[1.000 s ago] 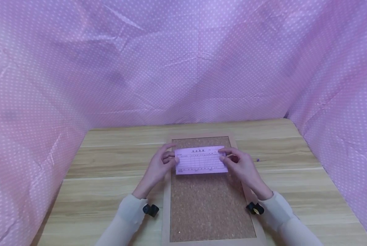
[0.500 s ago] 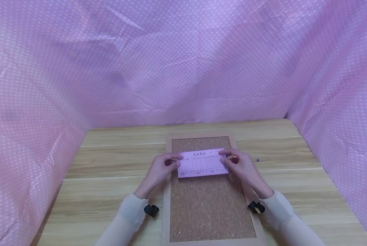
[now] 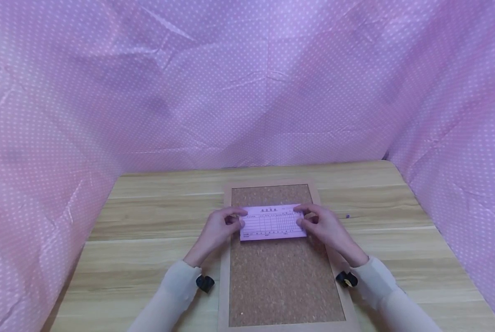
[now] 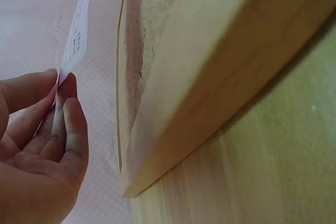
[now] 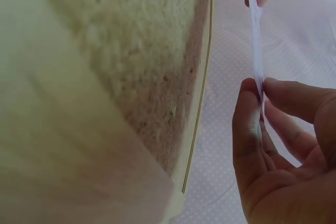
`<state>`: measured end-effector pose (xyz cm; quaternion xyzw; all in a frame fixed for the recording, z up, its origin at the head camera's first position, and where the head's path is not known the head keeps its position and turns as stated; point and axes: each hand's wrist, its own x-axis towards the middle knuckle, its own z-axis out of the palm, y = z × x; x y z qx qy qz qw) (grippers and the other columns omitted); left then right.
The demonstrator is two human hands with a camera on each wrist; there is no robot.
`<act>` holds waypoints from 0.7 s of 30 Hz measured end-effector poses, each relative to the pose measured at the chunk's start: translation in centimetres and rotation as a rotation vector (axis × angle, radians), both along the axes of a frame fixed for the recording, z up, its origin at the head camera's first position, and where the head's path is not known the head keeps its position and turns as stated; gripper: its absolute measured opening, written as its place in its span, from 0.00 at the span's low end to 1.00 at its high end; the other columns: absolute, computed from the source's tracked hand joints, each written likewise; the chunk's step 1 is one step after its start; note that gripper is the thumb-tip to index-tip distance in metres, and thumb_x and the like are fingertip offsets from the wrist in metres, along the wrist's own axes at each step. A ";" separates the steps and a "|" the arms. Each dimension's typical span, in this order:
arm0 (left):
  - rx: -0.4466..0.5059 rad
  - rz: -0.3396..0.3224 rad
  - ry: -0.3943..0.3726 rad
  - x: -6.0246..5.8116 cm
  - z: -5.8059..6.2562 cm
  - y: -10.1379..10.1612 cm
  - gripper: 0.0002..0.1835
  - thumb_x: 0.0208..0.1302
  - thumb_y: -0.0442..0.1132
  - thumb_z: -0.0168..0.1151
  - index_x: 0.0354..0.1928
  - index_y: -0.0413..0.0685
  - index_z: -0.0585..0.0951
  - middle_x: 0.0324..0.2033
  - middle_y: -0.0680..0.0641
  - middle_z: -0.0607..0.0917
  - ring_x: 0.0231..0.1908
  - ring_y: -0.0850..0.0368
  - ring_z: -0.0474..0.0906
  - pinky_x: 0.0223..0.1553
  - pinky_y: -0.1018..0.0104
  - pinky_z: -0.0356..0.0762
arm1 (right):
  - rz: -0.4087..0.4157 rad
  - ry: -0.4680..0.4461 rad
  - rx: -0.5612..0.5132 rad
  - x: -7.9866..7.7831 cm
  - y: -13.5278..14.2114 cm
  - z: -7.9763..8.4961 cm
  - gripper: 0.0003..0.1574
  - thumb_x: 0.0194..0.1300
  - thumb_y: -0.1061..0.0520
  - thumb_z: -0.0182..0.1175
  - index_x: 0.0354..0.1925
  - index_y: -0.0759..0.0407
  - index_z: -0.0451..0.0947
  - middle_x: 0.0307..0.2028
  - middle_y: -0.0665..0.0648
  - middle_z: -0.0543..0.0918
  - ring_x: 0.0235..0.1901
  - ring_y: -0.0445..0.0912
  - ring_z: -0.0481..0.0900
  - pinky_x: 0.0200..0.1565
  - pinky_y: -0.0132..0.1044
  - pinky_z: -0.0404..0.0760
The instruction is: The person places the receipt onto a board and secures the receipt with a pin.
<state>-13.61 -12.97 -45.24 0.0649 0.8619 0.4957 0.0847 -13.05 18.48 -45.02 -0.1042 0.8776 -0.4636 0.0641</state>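
A pink printed form slip (image 3: 272,223), ruled with lines and a grid, is held up between both hands over a wood-framed cork board (image 3: 285,281). At its left edge my left hand (image 3: 217,228) pinches the paper between thumb and fingers. My right hand (image 3: 325,227) pinches the opposite edge in the same way. From the left wrist view, the slip (image 4: 77,35) appears nearly edge-on and apart from the cork. The right wrist view likewise has the paper (image 5: 255,40) standing off the board's surface (image 5: 152,66).
The cork board lies on a wood-grain table (image 3: 148,258). A small purple object (image 3: 348,216), too small to identify, sits right of the board. Pink dotted cloth (image 3: 247,92) hangs behind the table and on both sides. Each wrist bears a black device (image 3: 205,283).
My left fingers have come in from a looser spread to pinch the slip's edge. The slip has moved slightly down in the head view and levelled a little. The board has not moved.
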 end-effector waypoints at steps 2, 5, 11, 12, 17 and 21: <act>-0.006 -0.005 -0.009 -0.1 -0.1 0.0 0.15 0.64 0.30 0.70 0.52 0.48 0.88 0.37 0.50 0.84 0.36 0.56 0.79 0.34 0.65 0.79 | 0.008 -0.003 0.006 -0.1 0.0 -0.1 0.21 0.70 0.61 0.67 0.60 0.62 0.81 0.51 0.64 0.85 0.42 0.50 0.85 0.32 0.35 0.82; -0.015 -0.011 -0.016 -0.2 -0.3 0.1 0.15 0.64 0.30 0.70 0.52 0.47 0.87 0.35 0.50 0.84 0.36 0.56 0.80 0.33 0.65 0.80 | 0.023 -0.006 0.007 -0.2 0.1 -0.1 0.21 0.70 0.62 0.66 0.59 0.63 0.81 0.52 0.65 0.85 0.43 0.51 0.86 0.32 0.35 0.83; -0.037 -0.029 -0.022 -0.4 -0.7 0.2 0.17 0.64 0.29 0.70 0.54 0.47 0.86 0.35 0.50 0.85 0.36 0.57 0.81 0.36 0.64 0.81 | 0.042 0.000 0.050 -0.5 0.1 -0.2 0.20 0.69 0.62 0.67 0.58 0.63 0.81 0.49 0.63 0.86 0.41 0.50 0.85 0.33 0.35 0.82; -0.039 -0.035 -0.022 -0.4 -0.7 0.2 0.17 0.64 0.29 0.70 0.55 0.46 0.86 0.35 0.50 0.85 0.36 0.57 0.81 0.37 0.64 0.81 | 0.045 0.004 0.063 -0.6 0.1 -0.2 0.20 0.69 0.62 0.67 0.58 0.62 0.81 0.48 0.62 0.86 0.40 0.50 0.85 0.33 0.35 0.82; -0.055 -0.048 -0.023 -0.5 -0.8 0.3 0.17 0.65 0.30 0.69 0.55 0.46 0.86 0.36 0.50 0.85 0.36 0.58 0.82 0.39 0.63 0.82 | 0.079 0.025 0.094 -0.8 0.2 -0.4 0.21 0.67 0.63 0.68 0.58 0.63 0.81 0.42 0.59 0.87 0.35 0.46 0.82 0.31 0.35 0.80; -0.067 -0.055 -0.021 -0.6 -0.9 0.3 0.17 0.64 0.30 0.69 0.54 0.46 0.86 0.36 0.50 0.85 0.35 0.58 0.82 0.38 0.62 0.81 | 0.108 0.025 0.106 -0.9 0.3 -0.4 0.21 0.67 0.63 0.67 0.58 0.63 0.81 0.40 0.57 0.86 0.32 0.44 0.79 0.29 0.35 0.78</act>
